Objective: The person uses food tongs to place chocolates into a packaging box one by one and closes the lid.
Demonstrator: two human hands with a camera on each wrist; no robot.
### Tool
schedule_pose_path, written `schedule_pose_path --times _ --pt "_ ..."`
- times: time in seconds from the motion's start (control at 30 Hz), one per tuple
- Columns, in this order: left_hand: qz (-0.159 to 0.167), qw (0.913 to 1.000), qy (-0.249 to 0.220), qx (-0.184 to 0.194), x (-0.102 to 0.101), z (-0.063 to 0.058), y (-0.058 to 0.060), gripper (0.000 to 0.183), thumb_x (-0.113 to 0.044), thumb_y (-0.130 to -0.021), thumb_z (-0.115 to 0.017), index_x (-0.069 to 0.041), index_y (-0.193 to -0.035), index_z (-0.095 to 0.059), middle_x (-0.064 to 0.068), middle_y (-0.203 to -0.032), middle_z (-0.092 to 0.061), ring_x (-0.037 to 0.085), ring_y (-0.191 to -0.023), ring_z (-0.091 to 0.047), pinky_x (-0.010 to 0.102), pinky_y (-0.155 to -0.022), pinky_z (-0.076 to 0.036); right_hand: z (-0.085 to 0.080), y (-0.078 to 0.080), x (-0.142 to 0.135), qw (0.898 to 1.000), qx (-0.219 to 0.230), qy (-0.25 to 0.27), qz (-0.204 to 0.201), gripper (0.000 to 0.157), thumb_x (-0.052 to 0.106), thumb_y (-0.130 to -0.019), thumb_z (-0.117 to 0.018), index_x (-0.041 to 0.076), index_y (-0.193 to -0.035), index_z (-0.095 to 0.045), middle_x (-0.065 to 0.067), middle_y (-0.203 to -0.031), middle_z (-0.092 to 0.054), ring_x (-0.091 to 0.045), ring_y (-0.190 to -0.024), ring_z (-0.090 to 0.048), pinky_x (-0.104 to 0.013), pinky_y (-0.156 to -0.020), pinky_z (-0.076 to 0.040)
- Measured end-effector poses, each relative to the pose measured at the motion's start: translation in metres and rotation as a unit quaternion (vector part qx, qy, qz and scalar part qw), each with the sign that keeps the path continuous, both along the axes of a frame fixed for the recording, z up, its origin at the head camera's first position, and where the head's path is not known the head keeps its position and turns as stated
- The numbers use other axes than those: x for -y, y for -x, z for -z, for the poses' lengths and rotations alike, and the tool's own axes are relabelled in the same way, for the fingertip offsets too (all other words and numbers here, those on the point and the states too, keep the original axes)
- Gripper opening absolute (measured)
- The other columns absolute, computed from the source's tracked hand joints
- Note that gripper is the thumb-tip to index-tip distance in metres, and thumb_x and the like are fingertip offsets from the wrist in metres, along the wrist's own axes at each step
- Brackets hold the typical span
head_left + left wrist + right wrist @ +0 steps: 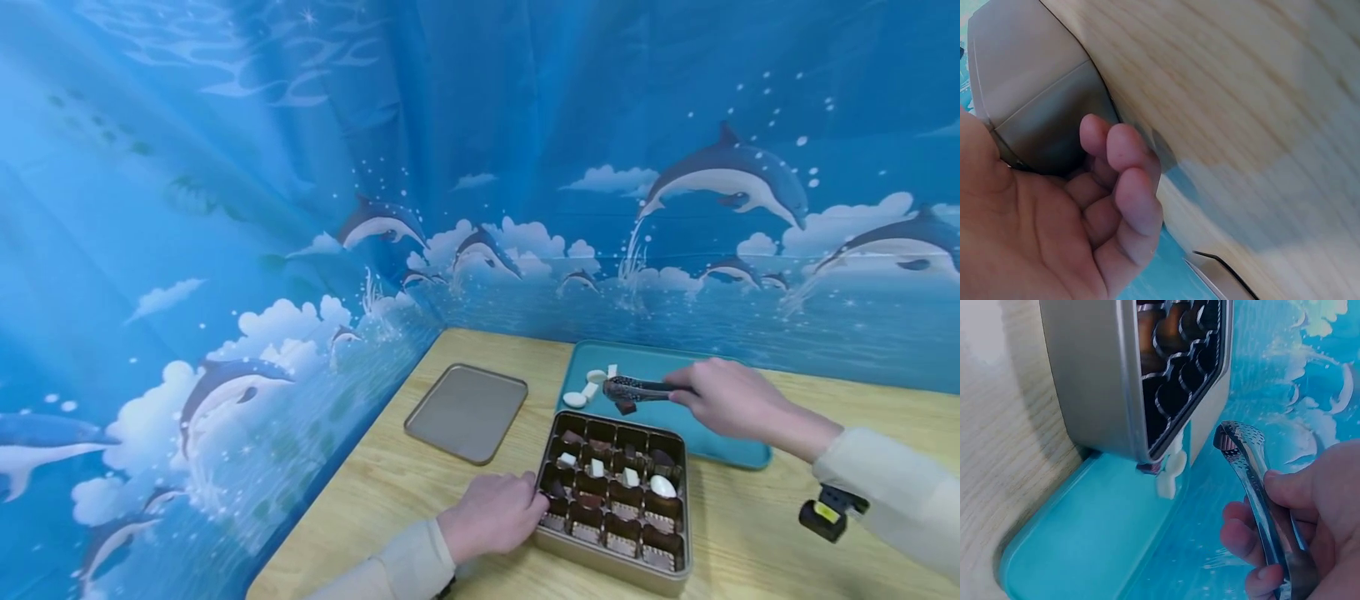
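Observation:
My right hand (731, 396) grips metal tongs (1263, 506) above the teal tray (1091, 525). Between the tong tips sits a small dark brown chocolate (1227, 442). With its fingers curled, my left hand (495, 512) holds the near-left edge of a metal tin (600, 567); its thumb is hidden in the left wrist view. Dividers split the tin into small compartments. Its far rows hold dark chocolates (572, 437) and white pieces, among them a white oval (662, 486); the nearest row shows bare liner. On the tray lie white pieces (575, 400) and a dark one (626, 407).
A flat metal lid (467, 412) lies on the wooden table (397, 500), left of the tray and beyond the tin. Blue dolphin-print cloth (525, 167) hangs along the table's left and far edges. The tin stands right against the tray's near edge.

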State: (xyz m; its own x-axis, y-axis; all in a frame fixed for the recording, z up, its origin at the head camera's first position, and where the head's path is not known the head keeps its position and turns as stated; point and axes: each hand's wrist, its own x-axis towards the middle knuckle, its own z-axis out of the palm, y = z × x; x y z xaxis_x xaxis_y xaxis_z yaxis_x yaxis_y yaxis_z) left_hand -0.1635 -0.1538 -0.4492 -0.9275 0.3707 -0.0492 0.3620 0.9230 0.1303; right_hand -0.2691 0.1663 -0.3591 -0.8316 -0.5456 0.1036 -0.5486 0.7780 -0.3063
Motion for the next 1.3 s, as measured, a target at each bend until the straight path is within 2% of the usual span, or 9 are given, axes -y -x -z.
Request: schedule_pose_path --times 0.1,0.27,0.33,0.37,0.5,0.57,0.63,0.97,1.3 --pt "0.004 1.0 -0.006 0.001 0.0 0.001 0.0 0.041 -0.037 -0.106 -0.037 -0.011 -0.087 -0.062 -0.002 -0.062 -0.051 0.013 -0.053 -0.05 0.029 -0.049 -0.041 -0.007 -0.013 -0.003 1.0 -0.005 -0.001 -0.004 0.035 0.017 -0.099 -0.061 -0.001 -0.129 -0.065 -0.002 -0.082 -0.072 -0.009 -0.04 -0.034 -0.028 -0.045 -0.031" --pt "0.007 1.0 -0.006 0.0 0.001 -0.001 0.0 0.04 -0.036 -0.106 -0.036 -0.012 -0.084 -0.059 -0.003 -0.061 -0.048 0.012 -0.051 -0.047 0.028 -0.047 -0.039 -0.016 -0.036 -0.011 1.0 -0.021 0.002 -0.019 0.033 0.017 -0.098 -0.064 0.003 -0.127 -0.068 -0.012 -0.111 -0.075 -0.006 -0.04 -0.034 -0.026 -0.044 -0.03" --pt "0.004 1.0 -0.003 -0.001 0.001 -0.002 0.0 0.04 -0.036 -0.106 -0.036 -0.013 -0.084 -0.059 -0.003 -0.061 -0.048 0.012 -0.051 -0.046 0.028 -0.047 -0.039 -0.018 -0.044 -0.014 0.999 -0.022 -0.001 -0.026 0.032 0.019 -0.098 -0.064 0.006 -0.126 -0.069 -0.01 -0.112 -0.075 -0.003 -0.042 -0.037 -0.025 -0.046 -0.033" --pt "0.003 1.0 -0.001 -0.002 0.002 -0.002 0.001 0.04 -0.036 -0.106 -0.037 -0.012 -0.084 -0.06 -0.003 -0.061 -0.048 0.012 -0.051 -0.047 0.029 -0.047 -0.039 -0.018 -0.047 -0.015 0.999 -0.025 -0.004 -0.03 0.031 0.019 -0.097 -0.064 0.007 -0.125 -0.07 -0.008 -0.112 -0.076 -0.002 -0.044 -0.043 -0.024 -0.048 -0.036" --pt "-0.002 1.0 0.006 -0.005 0.002 -0.003 0.002 0.042 -0.038 -0.106 -0.036 -0.009 -0.092 -0.064 -0.001 -0.064 -0.051 0.013 -0.053 -0.049 0.029 -0.049 -0.042 -0.017 -0.06 -0.017 0.998 -0.034 -0.019 -0.043 0.029 0.023 -0.096 -0.067 0.013 -0.123 -0.072 -0.003 -0.112 -0.076 -0.009 -0.076 -0.07 -0.034 -0.064 -0.056" --pt "-0.002 1.0 0.008 -0.006 0.001 -0.003 0.002 0.043 -0.038 -0.106 -0.036 -0.009 -0.093 -0.065 -0.001 -0.064 -0.052 0.013 -0.054 -0.05 0.029 -0.049 -0.042 -0.015 -0.065 -0.018 0.998 -0.036 -0.024 -0.048 0.027 0.024 -0.095 -0.069 0.015 -0.121 -0.073 -0.001 -0.112 -0.076 -0.019 -0.093 -0.074 -0.043 -0.074 -0.059" --pt "-0.002 1.0 0.009 -0.003 0.001 -0.003 0.002 0.042 -0.038 -0.106 -0.036 -0.009 -0.093 -0.065 -0.001 -0.065 -0.052 0.012 -0.053 -0.049 0.029 -0.048 -0.041 -0.012 -0.071 -0.018 0.998 -0.031 -0.026 -0.053 0.027 0.023 -0.095 -0.069 0.016 -0.12 -0.074 0.0 -0.112 -0.076 -0.024 -0.098 -0.073 -0.049 -0.079 -0.058" --pt "0.001 1.0 0.008 -0.003 0.001 -0.002 0.002 0.039 -0.037 -0.105 -0.037 -0.014 -0.085 -0.061 -0.002 -0.064 -0.052 0.012 -0.054 -0.051 0.029 -0.049 -0.042 0.001 -0.086 -0.015 0.996 -0.024 -0.049 -0.066 0.024 0.023 -0.093 -0.071 0.022 -0.117 -0.074 0.011 -0.104 -0.075 -0.015 -0.092 -0.073 -0.041 -0.074 -0.059" --pt "-0.002 0.9999 0.011 -0.007 0.001 -0.001 0.002 0.039 -0.037 -0.105 -0.037 -0.012 -0.086 -0.062 0.0 -0.065 -0.055 0.014 -0.057 -0.056 0.031 -0.05 -0.044 0.009 -0.089 -0.014 0.997 -0.009 -0.051 -0.052 0.029 0.026 -0.092 -0.072 0.017 -0.12 -0.073 0.007 -0.106 -0.076 -0.016 -0.091 -0.072 -0.042 -0.073 -0.059"
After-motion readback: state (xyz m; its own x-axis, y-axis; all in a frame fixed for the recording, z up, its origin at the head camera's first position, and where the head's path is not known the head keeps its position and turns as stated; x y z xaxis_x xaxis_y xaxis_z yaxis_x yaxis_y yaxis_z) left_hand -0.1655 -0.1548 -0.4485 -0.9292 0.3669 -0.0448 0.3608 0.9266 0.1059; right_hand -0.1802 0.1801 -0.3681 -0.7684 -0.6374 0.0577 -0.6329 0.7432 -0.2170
